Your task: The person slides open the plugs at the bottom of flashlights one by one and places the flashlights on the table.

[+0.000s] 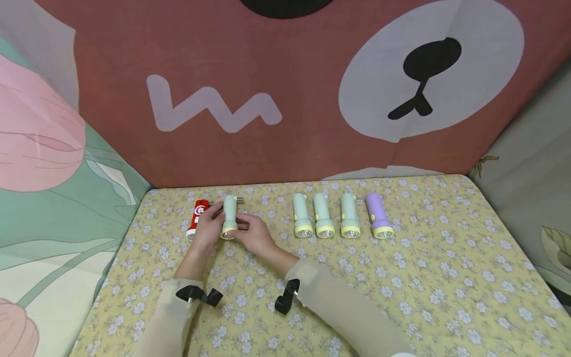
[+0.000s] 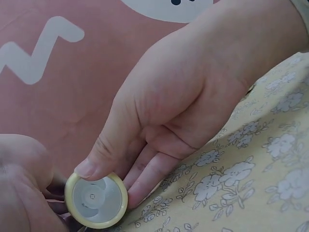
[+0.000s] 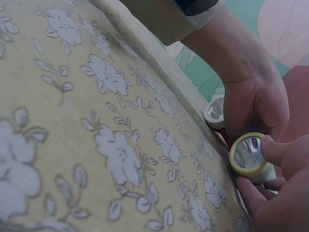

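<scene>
- Pinching the pale green flashlight [image 1: 230, 208] w/ your R hand [image 1: 255, 235]: thumb and fingers are clamped on its yellow ring [image 3: 248, 171].
- Your L hand [image 1: 208, 228] touches the barrel from L side; can't tell if its fingers clamp, they're partly hidden.
- This flashlight is btw. your hands, lens toward you, metal prongs [image 1: 240, 200] pointing R, near far edge of the flowered cloth [image 1: 424, 277].
- Red flashlight [image 1: 199, 212] is just beside your L hand, partly covered.
- Well apart at R, three green flashlights [image 1: 321, 208] and a purple flashlight [image 1: 376, 210] lie in a row.
</scene>
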Available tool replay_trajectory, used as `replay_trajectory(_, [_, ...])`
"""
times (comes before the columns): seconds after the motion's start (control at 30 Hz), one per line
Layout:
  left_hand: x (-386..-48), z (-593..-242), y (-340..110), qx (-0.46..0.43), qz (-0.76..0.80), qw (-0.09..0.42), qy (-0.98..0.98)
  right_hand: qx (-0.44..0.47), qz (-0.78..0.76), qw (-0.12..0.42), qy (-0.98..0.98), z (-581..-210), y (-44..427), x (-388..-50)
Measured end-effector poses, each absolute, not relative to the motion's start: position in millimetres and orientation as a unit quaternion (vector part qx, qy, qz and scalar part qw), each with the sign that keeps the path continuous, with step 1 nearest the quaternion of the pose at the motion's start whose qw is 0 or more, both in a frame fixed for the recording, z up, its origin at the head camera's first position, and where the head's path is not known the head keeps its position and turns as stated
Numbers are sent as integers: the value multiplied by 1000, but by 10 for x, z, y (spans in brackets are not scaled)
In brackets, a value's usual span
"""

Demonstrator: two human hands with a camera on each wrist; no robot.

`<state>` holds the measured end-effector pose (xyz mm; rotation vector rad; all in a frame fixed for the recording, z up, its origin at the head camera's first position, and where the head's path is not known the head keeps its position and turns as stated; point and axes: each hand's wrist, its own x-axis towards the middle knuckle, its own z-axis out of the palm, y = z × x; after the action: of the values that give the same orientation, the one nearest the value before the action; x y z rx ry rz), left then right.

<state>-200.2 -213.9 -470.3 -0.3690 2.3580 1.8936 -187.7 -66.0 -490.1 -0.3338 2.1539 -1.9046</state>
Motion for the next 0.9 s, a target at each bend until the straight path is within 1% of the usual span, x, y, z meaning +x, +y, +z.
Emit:
replay_trajectory(0.23, [-2028, -4717, -2153, -128, 628, 48, 766, -110, -640, 122, 751, -4911, -704, -1909])
replay_trajectory(0.73, [-2060, -4756, -2110, -136, 611, 31, 780, -110, -626, 109, 764, -4998, -729, -1940])
replay_trajectory(0.9, [-2052, -4745, -2094, -145, 608, 29, 780, -116, -629, 113, 760, -5010, -725, -1940])
